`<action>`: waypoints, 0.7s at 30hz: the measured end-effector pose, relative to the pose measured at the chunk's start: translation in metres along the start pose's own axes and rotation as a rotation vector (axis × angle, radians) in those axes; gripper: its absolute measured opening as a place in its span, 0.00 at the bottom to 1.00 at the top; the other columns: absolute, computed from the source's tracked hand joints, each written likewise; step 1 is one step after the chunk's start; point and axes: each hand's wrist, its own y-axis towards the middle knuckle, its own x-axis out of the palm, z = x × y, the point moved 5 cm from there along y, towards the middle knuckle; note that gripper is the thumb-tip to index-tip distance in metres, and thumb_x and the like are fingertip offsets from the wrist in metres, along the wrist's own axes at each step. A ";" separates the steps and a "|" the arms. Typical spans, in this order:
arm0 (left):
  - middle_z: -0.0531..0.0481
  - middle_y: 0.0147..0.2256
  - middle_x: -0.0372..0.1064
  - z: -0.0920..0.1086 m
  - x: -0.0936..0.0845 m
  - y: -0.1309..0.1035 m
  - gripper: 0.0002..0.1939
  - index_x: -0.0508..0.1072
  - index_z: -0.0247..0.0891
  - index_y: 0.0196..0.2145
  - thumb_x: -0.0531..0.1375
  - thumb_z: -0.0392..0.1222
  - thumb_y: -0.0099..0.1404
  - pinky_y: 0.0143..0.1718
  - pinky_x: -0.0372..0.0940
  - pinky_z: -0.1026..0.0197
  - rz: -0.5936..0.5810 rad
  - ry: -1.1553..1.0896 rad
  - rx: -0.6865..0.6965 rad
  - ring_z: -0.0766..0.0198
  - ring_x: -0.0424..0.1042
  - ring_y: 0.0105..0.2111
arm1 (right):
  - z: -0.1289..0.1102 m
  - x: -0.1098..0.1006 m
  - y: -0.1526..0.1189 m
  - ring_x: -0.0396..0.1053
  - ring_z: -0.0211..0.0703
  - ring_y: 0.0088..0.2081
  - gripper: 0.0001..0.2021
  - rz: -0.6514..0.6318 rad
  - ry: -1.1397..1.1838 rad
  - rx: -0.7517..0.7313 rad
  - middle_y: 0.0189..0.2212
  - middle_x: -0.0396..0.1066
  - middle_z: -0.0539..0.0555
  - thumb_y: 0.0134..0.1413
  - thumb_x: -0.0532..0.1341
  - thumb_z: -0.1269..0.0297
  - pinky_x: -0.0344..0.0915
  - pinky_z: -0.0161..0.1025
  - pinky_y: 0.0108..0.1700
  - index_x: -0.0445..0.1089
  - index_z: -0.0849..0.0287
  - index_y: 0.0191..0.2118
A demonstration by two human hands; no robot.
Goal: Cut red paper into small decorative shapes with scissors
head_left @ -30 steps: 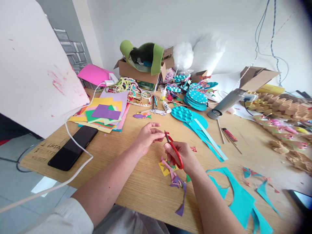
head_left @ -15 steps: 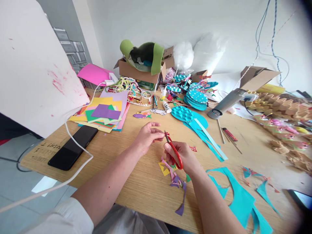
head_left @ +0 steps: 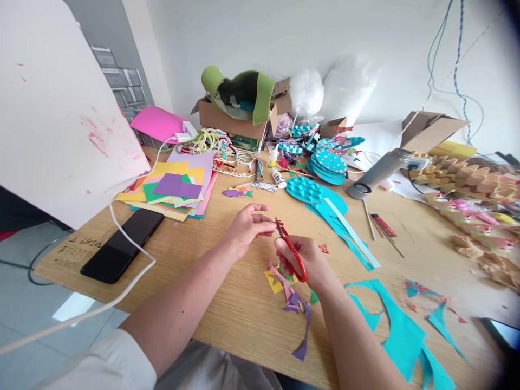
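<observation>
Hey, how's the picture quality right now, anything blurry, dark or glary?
In the head view, the light is soft and bright; the scissors and right hand look fairly sharp; the crumpled brown paper toward the right edge is smeared; the upper right corner falls to black; a bright patch, perhaps glare, shows on the floor at lower left.

the one view comes from the person's head, looking forward and down over the tabletop (head_left: 239,311). the hands (head_left: 245,230) sit near the middle, fairly close, with the forearms (head_left: 182,303) running up from the bottom edge. the far wall (head_left: 325,30) fills the top; floor (head_left: 24,306) shows at lower left.
</observation>
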 end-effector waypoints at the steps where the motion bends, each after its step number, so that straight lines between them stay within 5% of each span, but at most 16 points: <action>1: 0.53 0.25 0.72 0.000 0.000 0.000 0.25 0.65 0.34 0.42 0.67 0.31 0.45 0.31 0.64 0.63 0.000 -0.002 0.002 0.69 0.70 0.24 | 0.000 0.000 0.000 0.61 0.33 0.13 0.25 -0.001 0.003 0.002 0.12 0.66 0.49 0.44 0.65 0.41 0.54 0.29 0.15 0.64 0.60 0.20; 21: 0.53 0.24 0.71 0.000 -0.001 0.001 0.23 0.65 0.35 0.41 0.66 0.30 0.46 0.31 0.64 0.63 0.002 0.001 -0.003 0.67 0.71 0.25 | -0.004 0.002 -0.003 0.60 0.34 0.13 0.25 -0.014 -0.019 0.023 0.12 0.65 0.49 0.43 0.64 0.39 0.53 0.31 0.15 0.63 0.59 0.19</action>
